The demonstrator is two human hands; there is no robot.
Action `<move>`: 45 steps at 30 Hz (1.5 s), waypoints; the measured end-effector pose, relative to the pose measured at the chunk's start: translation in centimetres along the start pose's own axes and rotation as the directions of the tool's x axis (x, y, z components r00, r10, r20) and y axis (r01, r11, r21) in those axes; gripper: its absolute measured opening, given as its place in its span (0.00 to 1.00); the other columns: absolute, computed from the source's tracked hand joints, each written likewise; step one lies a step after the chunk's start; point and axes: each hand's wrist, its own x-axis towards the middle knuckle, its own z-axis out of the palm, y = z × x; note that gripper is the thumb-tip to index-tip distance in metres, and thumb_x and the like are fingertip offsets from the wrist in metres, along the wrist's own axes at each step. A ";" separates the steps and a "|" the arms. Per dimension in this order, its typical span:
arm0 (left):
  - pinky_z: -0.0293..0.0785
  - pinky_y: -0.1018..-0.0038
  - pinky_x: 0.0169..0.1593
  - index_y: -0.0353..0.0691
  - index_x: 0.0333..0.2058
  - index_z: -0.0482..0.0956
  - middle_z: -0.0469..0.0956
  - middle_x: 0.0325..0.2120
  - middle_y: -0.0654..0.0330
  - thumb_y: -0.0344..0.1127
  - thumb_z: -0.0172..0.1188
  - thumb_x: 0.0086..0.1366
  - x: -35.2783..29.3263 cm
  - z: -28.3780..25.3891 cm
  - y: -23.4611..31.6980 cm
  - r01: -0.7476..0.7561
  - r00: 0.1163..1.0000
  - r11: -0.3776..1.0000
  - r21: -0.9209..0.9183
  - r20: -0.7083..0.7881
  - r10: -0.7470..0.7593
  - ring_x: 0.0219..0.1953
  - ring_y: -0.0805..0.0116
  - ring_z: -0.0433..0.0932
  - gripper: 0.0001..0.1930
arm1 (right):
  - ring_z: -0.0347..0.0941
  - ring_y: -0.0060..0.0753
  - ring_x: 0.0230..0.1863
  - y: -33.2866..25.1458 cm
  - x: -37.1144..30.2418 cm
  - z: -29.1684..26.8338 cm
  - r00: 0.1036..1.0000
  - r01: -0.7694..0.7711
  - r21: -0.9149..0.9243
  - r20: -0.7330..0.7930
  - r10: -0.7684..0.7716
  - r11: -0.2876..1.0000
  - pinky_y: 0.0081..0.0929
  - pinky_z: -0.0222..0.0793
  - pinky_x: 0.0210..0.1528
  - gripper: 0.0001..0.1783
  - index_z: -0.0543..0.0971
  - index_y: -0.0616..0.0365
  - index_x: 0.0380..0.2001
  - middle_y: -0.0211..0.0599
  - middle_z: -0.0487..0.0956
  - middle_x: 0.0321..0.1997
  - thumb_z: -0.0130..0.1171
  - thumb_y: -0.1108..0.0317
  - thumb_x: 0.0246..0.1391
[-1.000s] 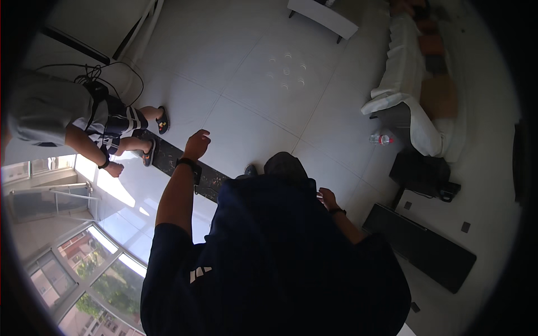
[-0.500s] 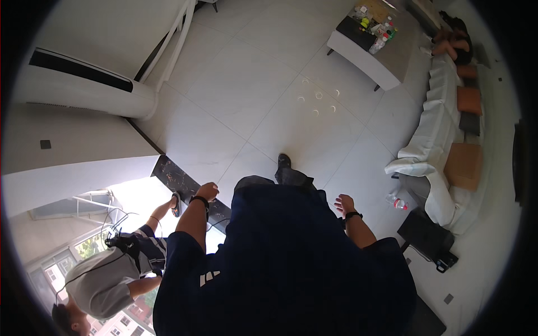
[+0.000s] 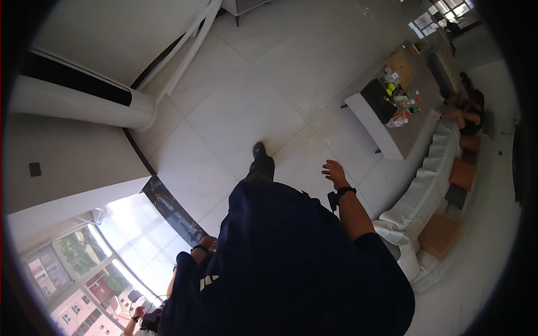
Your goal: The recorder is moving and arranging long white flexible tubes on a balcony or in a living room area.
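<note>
My right hand is held out over the pale tiled floor, its fingers apart and nothing in it. A dark band with a small black device sits on that wrist. Close against my dark blue shirt is my left hand, low on the left; its fingers are mostly hidden. A dark band circles the left wrist too. One dark shoe of mine shows on the tiles ahead.
A low table with bottles and small items stands ahead right. Beside it runs a white-covered sofa with cushions, where a person sits. A white air conditioner is at left. Another person's hand shows at the lower left, near windows.
I have moved forward and turned somewhat left; the table and sofa shift in view. My right hand has swung forward, the left back beside my body. The nearby person has dropped mostly out of sight.
</note>
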 end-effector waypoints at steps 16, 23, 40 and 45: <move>0.75 0.68 0.50 0.40 0.50 0.78 0.83 0.41 0.54 0.38 0.57 0.63 10.5 -23.9 78.9 -0.674 0.628 0.679 0.291 -0.259 0.734 0.43 0.61 0.81 0.17 | 0.75 0.45 0.53 -13.2 18.4 -2.7 0.860 -0.453 0.188 -0.166 0.483 0.871 0.47 0.66 0.56 0.25 0.66 0.51 0.63 0.40 0.75 0.59 0.48 0.58 0.65; 0.83 0.73 0.35 0.35 0.41 0.81 0.82 0.39 0.55 0.29 0.56 0.64 17.8 -27.5 72.1 0.039 0.984 0.999 0.002 -0.172 -0.038 0.38 0.63 0.84 0.09 | 0.76 0.43 0.51 -35.4 35.2 3.2 0.967 -0.242 0.127 -0.053 0.250 0.962 0.47 0.65 0.55 0.25 0.69 0.50 0.59 0.40 0.77 0.57 0.53 0.54 0.62; 0.74 0.66 0.38 0.43 0.52 0.77 0.82 0.40 0.58 0.39 0.57 0.61 27.8 -43.5 82.0 -0.027 0.980 0.869 -0.493 -0.185 -0.075 0.36 0.63 0.83 0.20 | 0.81 0.36 0.40 -73.6 56.6 24.9 0.968 -0.193 -0.497 0.043 0.246 0.846 0.40 0.70 0.41 0.20 0.75 0.48 0.52 0.33 0.80 0.47 0.56 0.56 0.58; 0.71 0.75 0.36 0.37 0.52 0.76 0.82 0.40 0.60 0.38 0.58 0.62 28.0 -53.5 92.0 -0.290 0.892 0.809 -0.511 -0.450 0.036 0.33 0.70 0.81 0.21 | 0.79 0.33 0.41 -83.0 64.0 32.9 0.950 0.069 -0.598 0.285 0.131 0.799 0.39 0.69 0.45 0.26 0.75 0.52 0.55 0.30 0.80 0.44 0.59 0.57 0.53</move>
